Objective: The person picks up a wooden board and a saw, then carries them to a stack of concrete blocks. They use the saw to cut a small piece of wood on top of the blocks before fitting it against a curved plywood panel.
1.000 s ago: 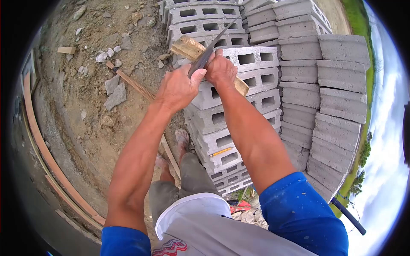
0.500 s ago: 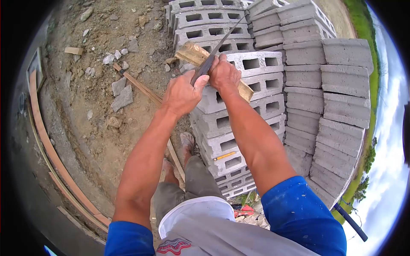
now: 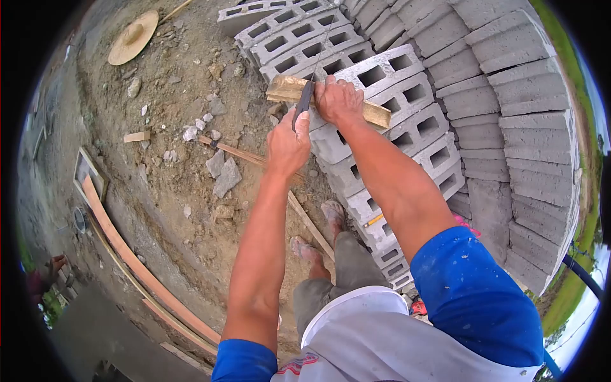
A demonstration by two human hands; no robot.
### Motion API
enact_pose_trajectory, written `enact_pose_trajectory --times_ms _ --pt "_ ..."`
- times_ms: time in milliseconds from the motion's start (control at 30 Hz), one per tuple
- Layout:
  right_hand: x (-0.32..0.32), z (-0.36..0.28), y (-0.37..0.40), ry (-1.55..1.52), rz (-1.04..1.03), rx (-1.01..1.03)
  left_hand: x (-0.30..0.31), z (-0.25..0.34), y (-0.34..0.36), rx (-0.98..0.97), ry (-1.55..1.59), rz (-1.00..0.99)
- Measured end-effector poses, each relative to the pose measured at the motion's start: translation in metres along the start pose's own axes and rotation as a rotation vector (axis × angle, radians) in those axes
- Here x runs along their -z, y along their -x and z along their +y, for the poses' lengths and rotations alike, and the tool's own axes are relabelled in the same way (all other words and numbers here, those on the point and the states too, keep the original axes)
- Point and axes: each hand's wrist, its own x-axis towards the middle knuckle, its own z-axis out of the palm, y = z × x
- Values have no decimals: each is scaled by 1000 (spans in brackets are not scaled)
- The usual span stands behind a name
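A short piece of wood (image 3: 377, 115) lies across the top of the stacked hollow concrete blocks (image 3: 417, 93). My left hand (image 3: 289, 141) is closed round the dark handle of a handsaw (image 3: 305, 102), whose thin blade points up and away over the blocks, against the wood. Just to the right, my right hand (image 3: 340, 100) presses on the wood with its fingers wrapped over it. A yellow pencil (image 3: 374, 220) rests on the side of the blocks, left of my right forearm.
More grey blocks (image 3: 534, 134) are stacked at the right. On the dirt at the left are a straw hat (image 3: 133, 38), stones (image 3: 226, 177), a small wood block (image 3: 137, 137) and long boards (image 3: 137, 264). Part of a person (image 3: 39, 280) shows at the far left edge.
The view has turned and shifted, bringing the straw hat and the person at the left into sight. The saw now looks steeper and shorter from here. Both hands keep their holds.
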Motion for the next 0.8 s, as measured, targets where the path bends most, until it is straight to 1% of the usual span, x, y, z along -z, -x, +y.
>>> enact_pose_trajectory --times_ms 67,100,133,167,200,233,267,300,333,367,400,433,467,500,533,567,600,633,700,733,767,800 --pt "7 -2 1 -5 9 -30 -1 -4 -2 -60 -13 24" --pt "7 -3 3 4 -1 -24 1 -8 5 -16 -12 -7" --pt "6 -3 2 17 -10 -13 12 5 23 27 -6 -34" --pt "7 -2 2 28 -24 -4 22 15 48 75 -2 -64" --pt "11 -2 -1 36 -40 2 37 16 90 99 41 -25" --pt "11 -2 0 36 -73 11 57 11 136 188 31 -49" --pt "12 -4 1 29 -90 7 70 -5 184 165 9 -34" --pt "15 -6 -3 17 -60 16 84 -14 231 298 22 -90" --pt "14 -6 -3 10 -33 20 97 -9 260 251 16 -98" --pt "9 -3 3 11 -29 21 101 -12 274 265 0 -101" --pt "13 -2 3 28 -69 43 101 -16 286 286 -13 -94" --pt "15 -3 -3 35 -68 47 96 -22 285 295 -21 -78" --pt "13 -4 -7 45 -72 53 86 -23 250 262 41 -82" --pt "7 -3 -4 57 -89 54 64 -31 201 196 82 -43" --pt "5 -3 -6 64 -102 43 46 -27 141 240 69 -97" --pt "6 -5 -10 75 -100 36 13 -41 83 49 159 -4" --pt "6 -7 -9 84 -103 27 -7 -30 34 -65 167 106" --pt "7 -7 -5 93 -110 10 -8 -22 20 -38 132 62" --pt "7 -8 1 115 -166 -8 6 -4 21 46 63 -1" --pt "6 -10 -1 118 -162 -15 20 -9 54 95 99 -9" --pt "7 -11 -8 118 -147 -30 35 -22 106 130 134 -22" --pt "4 -8 -10 107 -145 -24 47 -41 161 87 54 7"
